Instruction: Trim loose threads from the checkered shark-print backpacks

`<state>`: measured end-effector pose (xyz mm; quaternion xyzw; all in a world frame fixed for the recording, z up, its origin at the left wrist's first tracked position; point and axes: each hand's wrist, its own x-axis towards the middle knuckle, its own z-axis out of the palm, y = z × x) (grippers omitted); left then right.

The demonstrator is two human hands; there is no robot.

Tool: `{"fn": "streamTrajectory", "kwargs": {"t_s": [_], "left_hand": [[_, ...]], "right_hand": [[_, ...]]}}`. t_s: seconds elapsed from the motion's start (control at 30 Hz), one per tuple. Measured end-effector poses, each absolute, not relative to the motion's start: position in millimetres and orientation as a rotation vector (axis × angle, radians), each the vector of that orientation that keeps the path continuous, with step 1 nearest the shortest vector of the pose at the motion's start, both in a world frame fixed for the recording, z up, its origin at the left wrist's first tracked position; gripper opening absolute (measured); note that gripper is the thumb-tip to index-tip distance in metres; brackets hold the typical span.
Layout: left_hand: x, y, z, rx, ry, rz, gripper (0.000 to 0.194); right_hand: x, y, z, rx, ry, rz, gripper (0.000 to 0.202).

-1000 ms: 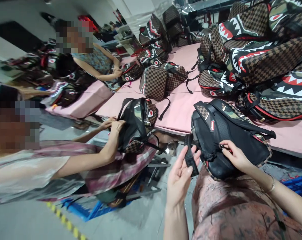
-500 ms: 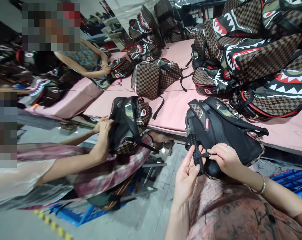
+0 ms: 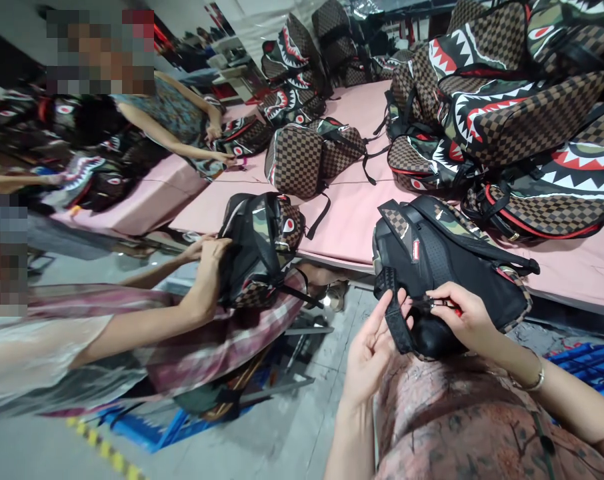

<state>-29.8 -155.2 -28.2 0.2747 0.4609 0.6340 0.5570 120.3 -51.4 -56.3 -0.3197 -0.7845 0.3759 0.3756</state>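
A backpack (image 3: 482, 287) with a black back panel and brown check trim leans from the table edge onto my lap. My left hand (image 3: 375, 340) holds its black webbing strap (image 3: 398, 327), fingers behind and thumb near the lower edge. My right hand (image 3: 459, 310) is closed on a small black-and-red tool (image 3: 439, 305), with its dark tip pointing left toward the strap. Too little of the tool shows to name its kind. Under the right hand a rounded black part (image 3: 429, 333) of the backpack bulges.
Several shark-mouth backpacks (image 3: 522, 120) are piled at the right on the pink table (image 3: 342, 227). A check-patterned backpack (image 3: 295, 160) lies mid-table. To the left, a co-worker's hands (image 3: 212, 257) hold another backpack (image 3: 247, 247). Farther back, another person (image 3: 172, 120) handles a backpack.
My right hand has drawn slightly right and up from the strap, and red now shows on its tool. My left thumb has slid off the strap's face. The far person's hand has moved right.
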Motion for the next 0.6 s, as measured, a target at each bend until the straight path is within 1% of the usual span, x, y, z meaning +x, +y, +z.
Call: {"fn": "streamTrajectory", "kwargs": {"t_s": [0.1,0.2,0.27,0.33,0.4,0.47,0.6], "left_hand": [[-32,-152,-33,0.581,1.202,1.459,0.044],[-26,-145,-40,0.533,1.383,1.384,0.033],[-21,-141,-41,0.560,1.425,1.283,0.032],[-17,-140,-39,0.623,1.396,1.193,0.033],[-16,-141,-35,0.682,1.358,1.146,0.030],[-18,-142,-31,0.706,1.329,1.135,0.026],[-22,-143,-32,0.658,1.280,1.163,0.021]], "right_hand": [[131,-49,-57,-0.790,-1.934,1.000,0.013],[138,-49,-54,-0.491,-2.029,0.915,0.020],[136,-49,-52,-0.387,-2.129,0.810,0.022],[131,-46,-52,-0.487,-2.185,0.671,0.020],[126,-41,-53,-0.630,-2.200,0.572,0.017],[124,-35,-56,-0.683,-2.225,0.543,0.018],[132,-28,-57,-0.617,-2.352,0.552,0.022]]}}
